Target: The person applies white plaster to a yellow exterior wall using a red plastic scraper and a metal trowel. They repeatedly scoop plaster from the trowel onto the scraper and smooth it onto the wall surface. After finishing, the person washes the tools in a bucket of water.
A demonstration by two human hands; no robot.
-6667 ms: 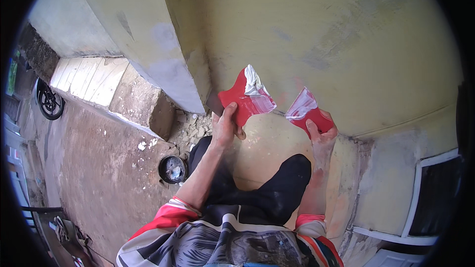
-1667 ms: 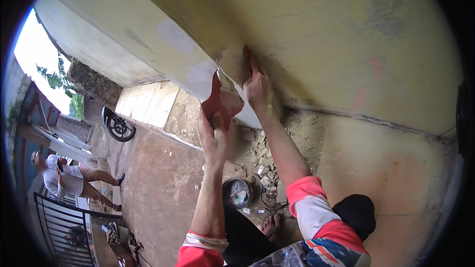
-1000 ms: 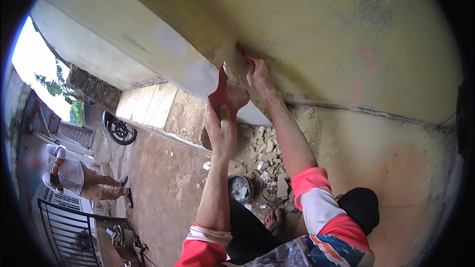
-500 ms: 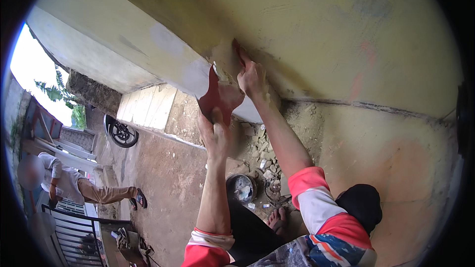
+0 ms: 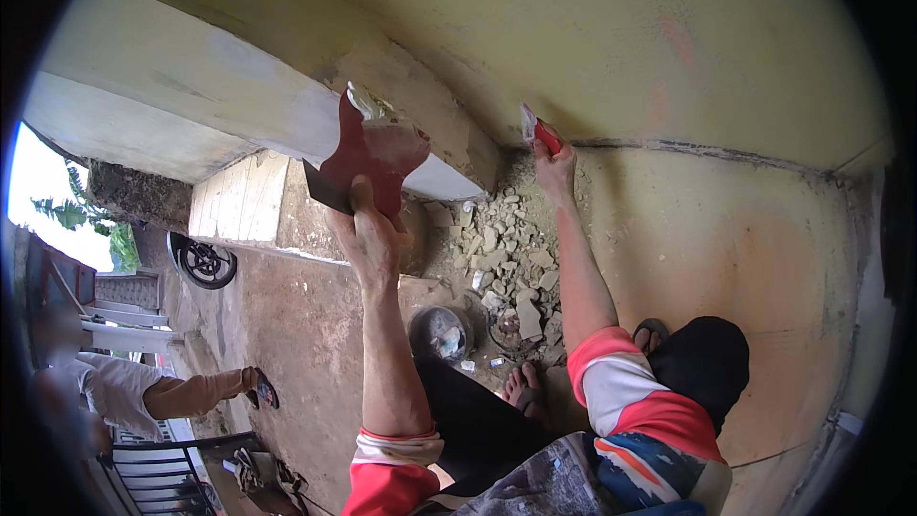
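Grip: left hand (image 5: 368,244) clamped on the big spreader (image 5: 365,151), thumb across its face; right hand (image 5: 556,175) closed around the small spreader (image 5: 547,139).
Big spreader: red, held before the pillar (image 5: 258,67) – white paste (image 5: 371,105) heaped at its far edge, a paler smear lower down.
Dark plate: a flat dark piece (image 5: 327,189) juts out on the left, beside the thumb.
Small spreader: red with a whitened blade, near the wall (image 5: 755,67) (whether it touches, I cannot tell).
Rubble: broken chunks (image 5: 497,244) on the ground between the forearms, below the pillar's end.
Bucket: round and dark (image 5: 414,333), with pale residue inside, just beside the rubble.
Feet: one sandalled foot (image 5: 522,389) near the bucket.
Far left: a wheel (image 5: 207,266), a railing (image 5: 153,468) and another person (image 5: 119,387) – well apart from the hands.
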